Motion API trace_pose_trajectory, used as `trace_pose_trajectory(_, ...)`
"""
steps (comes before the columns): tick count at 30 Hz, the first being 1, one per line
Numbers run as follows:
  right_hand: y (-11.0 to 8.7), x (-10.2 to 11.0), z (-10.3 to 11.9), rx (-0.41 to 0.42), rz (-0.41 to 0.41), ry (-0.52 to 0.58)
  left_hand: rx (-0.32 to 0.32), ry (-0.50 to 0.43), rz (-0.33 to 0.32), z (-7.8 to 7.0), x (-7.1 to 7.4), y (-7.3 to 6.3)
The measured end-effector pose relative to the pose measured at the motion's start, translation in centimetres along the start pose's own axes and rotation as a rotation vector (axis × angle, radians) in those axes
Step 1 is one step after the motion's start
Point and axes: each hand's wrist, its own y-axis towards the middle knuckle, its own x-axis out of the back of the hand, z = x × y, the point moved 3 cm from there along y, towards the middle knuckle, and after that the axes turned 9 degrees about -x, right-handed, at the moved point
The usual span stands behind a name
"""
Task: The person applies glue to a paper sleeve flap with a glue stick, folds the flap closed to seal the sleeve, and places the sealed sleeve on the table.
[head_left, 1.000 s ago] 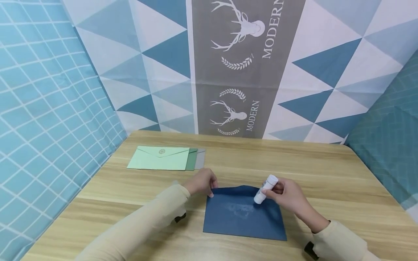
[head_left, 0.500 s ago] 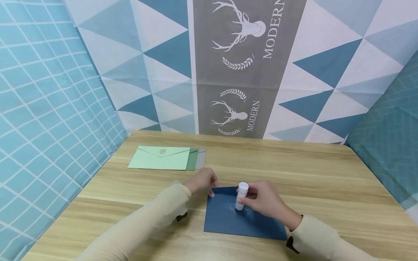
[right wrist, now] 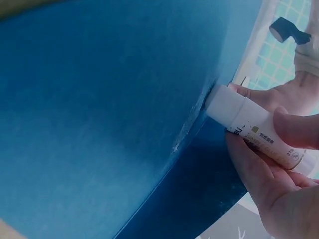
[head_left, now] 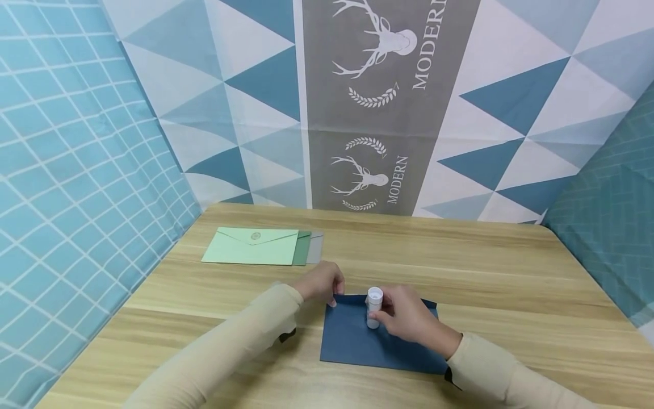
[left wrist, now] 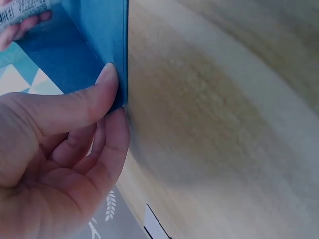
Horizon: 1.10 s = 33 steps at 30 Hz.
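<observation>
A dark blue envelope (head_left: 344, 341) lies on the table with its flap (head_left: 352, 299) folded up along the far edge. My left hand (head_left: 323, 282) pinches its far left corner between thumb and fingers, seen close in the left wrist view. In my right hand (head_left: 410, 318) is a white glue stick (head_left: 374, 304), held nearly upright over the middle of the envelope. The right wrist view shows the glue stick's lower end (right wrist: 224, 107) right at the fold, beside a whitish glue streak (right wrist: 184, 132) on the blue paper.
At the back left lie a light green envelope (head_left: 250, 253), a dark green envelope (head_left: 301, 250) and a grey envelope (head_left: 315, 248), overlapping. The wooden table (head_left: 460, 255) meets a patterned cloth (head_left: 357, 113) behind.
The right hand has carried the glue stick leftward from the envelope's right side to its middle, and the stick stands more upright. The left hand keeps its pinch on the corner.
</observation>
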Motion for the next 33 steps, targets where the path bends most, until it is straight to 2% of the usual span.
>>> trace_pose_trajectory(13,-1.0,1.5,-0.5,-0.049,-0.026,-0.034,0.031,0.029,0.025,-0.5,0.6,0.3)
trace_pose_trajectory(17,-1.4,2.0,-1.1,-0.038,-0.046,-0.045,0.047,0.031,0.028,-0.5,0.9,0.4)
trace_pose_trajectory(27,-2.0,2.9,-2.2,-0.047,-0.058,-0.05,0.092,0.018,0.025,0.1,0.6,0.3)
trace_pose_trajectory(33,-2.3,3.0,-3.0,-0.13,-0.093,-0.037,0.111,-0.02,0.013,0.0,0.0,0.0)
